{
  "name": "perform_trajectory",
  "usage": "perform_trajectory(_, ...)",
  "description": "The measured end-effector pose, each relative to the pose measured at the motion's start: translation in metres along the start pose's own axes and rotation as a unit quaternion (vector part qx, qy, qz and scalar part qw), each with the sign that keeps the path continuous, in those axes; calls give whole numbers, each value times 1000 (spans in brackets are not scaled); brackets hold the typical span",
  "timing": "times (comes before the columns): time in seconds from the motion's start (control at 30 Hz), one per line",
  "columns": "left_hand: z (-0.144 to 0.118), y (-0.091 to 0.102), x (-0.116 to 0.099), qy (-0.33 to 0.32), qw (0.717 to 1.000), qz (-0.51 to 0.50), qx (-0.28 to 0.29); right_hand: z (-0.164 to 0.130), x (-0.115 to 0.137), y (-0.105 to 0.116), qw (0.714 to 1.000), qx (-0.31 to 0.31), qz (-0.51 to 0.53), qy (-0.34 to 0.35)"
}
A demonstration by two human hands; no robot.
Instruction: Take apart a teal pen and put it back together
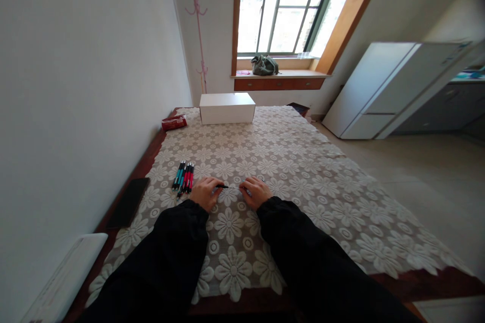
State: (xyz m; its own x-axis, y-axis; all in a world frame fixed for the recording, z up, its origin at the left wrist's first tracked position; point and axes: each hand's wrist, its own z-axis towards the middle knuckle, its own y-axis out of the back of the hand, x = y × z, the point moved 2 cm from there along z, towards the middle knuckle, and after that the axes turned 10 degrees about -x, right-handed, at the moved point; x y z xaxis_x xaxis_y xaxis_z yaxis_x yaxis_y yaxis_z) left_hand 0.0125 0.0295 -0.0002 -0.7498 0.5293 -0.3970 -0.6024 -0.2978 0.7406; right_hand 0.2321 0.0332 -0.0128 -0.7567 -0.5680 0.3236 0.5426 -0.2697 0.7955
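My left hand is closed on a pen part, whose black tapered end sticks out past the fingertips toward the right. Opposite it, my right hand pinches a thin pale rod that looks like a pen refill. The rod spans the narrow gap between both hands and meets the black end. A small shiny bit shows just beyond the right knuckles, too small to name. Left of my left hand lies a group of several pens, teal and red with black grips.
A lace tablecloth covers the table. At its far end stands a white box, with a red crumpled packet to its left. Along the left edge are a black phone-like slab and a white flat object. The wall borders the left side.
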Motion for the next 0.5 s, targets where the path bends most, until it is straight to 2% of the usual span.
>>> perform_trajectory(0.23, 0, 2, -4, -6, 1000, 6, 2, 0, 0, -1, 1000, -1, -1, 12)
perform_trajectory(0.5, 0, 2, -7, -30, 999, -15, 21, -2, -1, -4, 998, -32, 17, 53)
